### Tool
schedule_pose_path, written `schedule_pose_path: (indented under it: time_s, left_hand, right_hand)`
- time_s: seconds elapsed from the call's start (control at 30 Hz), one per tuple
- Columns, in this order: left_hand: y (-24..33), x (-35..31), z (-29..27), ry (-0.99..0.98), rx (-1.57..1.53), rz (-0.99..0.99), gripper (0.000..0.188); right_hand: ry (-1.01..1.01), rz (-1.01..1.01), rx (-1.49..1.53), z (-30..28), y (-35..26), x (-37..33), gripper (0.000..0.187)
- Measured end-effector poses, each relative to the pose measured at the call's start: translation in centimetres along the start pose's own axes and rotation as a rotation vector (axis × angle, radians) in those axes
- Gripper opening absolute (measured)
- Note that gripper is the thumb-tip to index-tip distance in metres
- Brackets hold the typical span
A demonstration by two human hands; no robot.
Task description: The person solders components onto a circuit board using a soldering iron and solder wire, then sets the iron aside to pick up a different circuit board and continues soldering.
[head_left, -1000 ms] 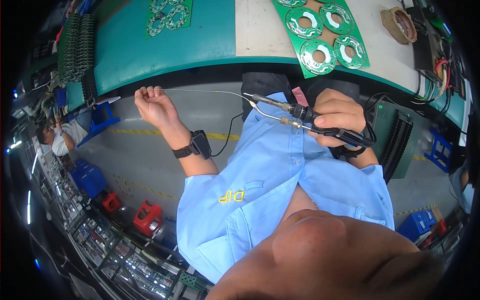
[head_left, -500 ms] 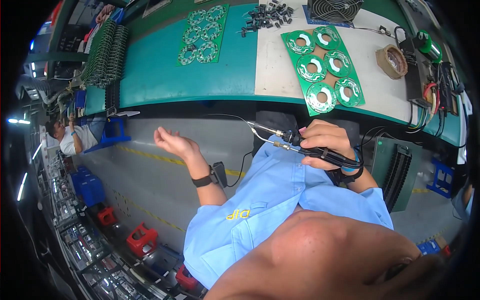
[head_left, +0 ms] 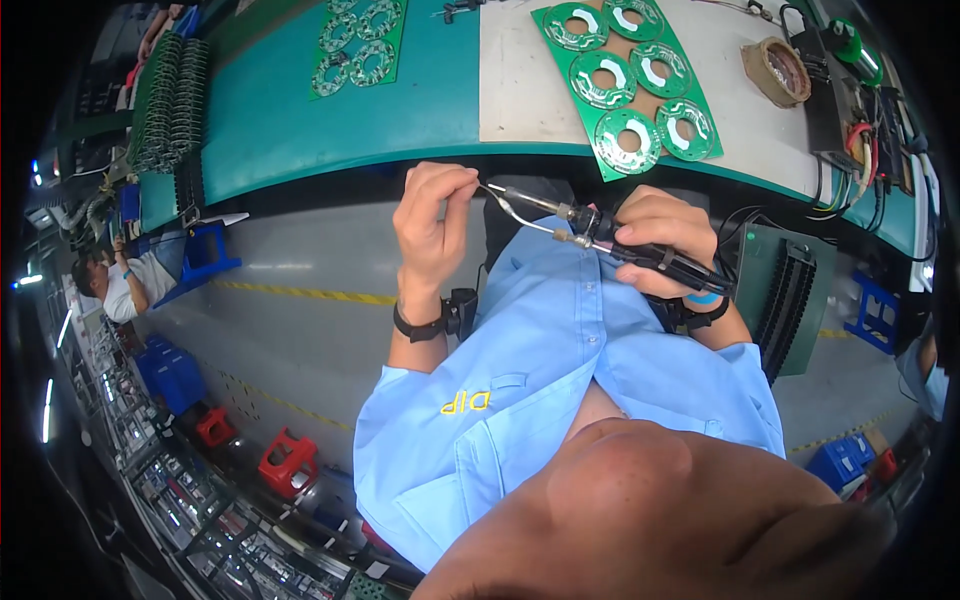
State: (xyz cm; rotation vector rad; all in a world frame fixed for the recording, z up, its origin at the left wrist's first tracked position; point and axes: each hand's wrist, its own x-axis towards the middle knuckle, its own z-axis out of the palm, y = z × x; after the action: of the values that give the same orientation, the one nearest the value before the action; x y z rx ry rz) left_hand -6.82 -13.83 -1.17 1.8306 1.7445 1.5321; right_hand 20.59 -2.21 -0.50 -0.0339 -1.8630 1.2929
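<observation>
Nearest: blue shirt (head_left: 560,400). Just past it, R hand (head_left: 662,242) clamped round a black-handled soldering iron (head_left: 610,245), tip pointing left, off the bench and above the floor. L hand (head_left: 432,215) w/ black wrist strap (head_left: 420,325), fingers pinched together on what looks like thin solder wire, right at the iron's tip; too fine to be sure. Beyond, the bench (head_left: 300,130): green panel of ring-shaped circuit boards (head_left: 630,80) overhanging its near edge, tape roll (head_left: 775,70) toward the far right corner, a second board panel (head_left: 360,45) far left.
</observation>
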Motion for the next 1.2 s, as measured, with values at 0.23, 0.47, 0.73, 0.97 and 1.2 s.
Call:
schedule_pose_path:
  time_s: [0.23, 0.47, 0.73, 0.97, 1.2]
  left_hand:
    - [0.1, 2.2, 2.3, -0.065, -0.166, 0.129, 0.024]
    - [-0.7, 2.4, 2.0, -0.014, 0.022, 0.039, 0.011]
    - [-0.4, 7.2, 3.2, -0.09, 0.429, 0.247, 0.007]
    - [-3.6, 8.2, 5.1, -0.058, 0.448, 0.291, 0.006]
    - [-4.6, 7.7, 6.0, -0.003, 0.476, 0.23, 0.006]
  right_hand:
    - [0.134, 0.088, 0.196, -0.9, 0.1, -1.2, 0.036]
    - [0.303, 0.151, 0.064, -3.9, -1.2, -3.8, 0.041]
    - [1.056, -0.012, 0.203, -9.4, 0.8, -6.0, 0.042]
    - [1.13, -0.021, 0.676, -11.3, 1.6, -0.5, 0.058]
    - [1.131, -0.015, 0.734, -13.4, 4.5, -0.3, 0.062]
